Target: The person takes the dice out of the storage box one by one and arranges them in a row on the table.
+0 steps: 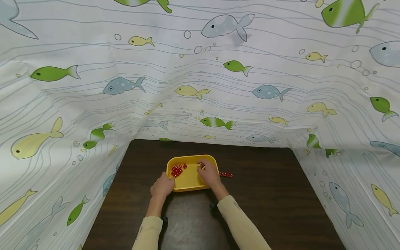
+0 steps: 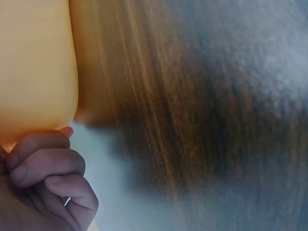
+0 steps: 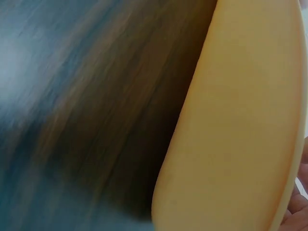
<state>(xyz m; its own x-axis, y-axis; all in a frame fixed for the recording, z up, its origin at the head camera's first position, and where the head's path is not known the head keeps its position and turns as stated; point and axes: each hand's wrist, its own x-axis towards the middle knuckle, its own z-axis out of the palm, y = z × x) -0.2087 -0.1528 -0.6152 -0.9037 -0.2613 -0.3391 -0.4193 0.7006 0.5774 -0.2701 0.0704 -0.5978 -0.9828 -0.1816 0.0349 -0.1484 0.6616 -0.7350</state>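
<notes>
The left hand [image 1: 163, 185] grips the tray [image 1: 189, 178], long axis left-right; the right hand [image 1: 209, 173], fingers part-curled, hangs over its right end, contents unclear. Loose dice [image 1: 176, 171] lie left, nearer the left hand; a dice row [image 1: 226, 174] sits right, on the bench [image 1: 256, 194].

We count one bench [image 1: 268, 198] and, toward its far edge, one yellow tray [image 1: 191, 177]. Two hands are at it: one left hand [image 1: 163, 185] and one right hand [image 1: 210, 172]. By the tray's left end we see a cluster of red dice [image 1: 176, 171], several but too tightly packed to number exactly, plus one separate die [image 1: 184, 166] just beside it. Off the tray's right side we make out one row of dice [image 1: 226, 174], about four showing. We also count two sleeves [image 1: 243, 222] and more than twenty printed fish [image 1: 218, 122].
</notes>
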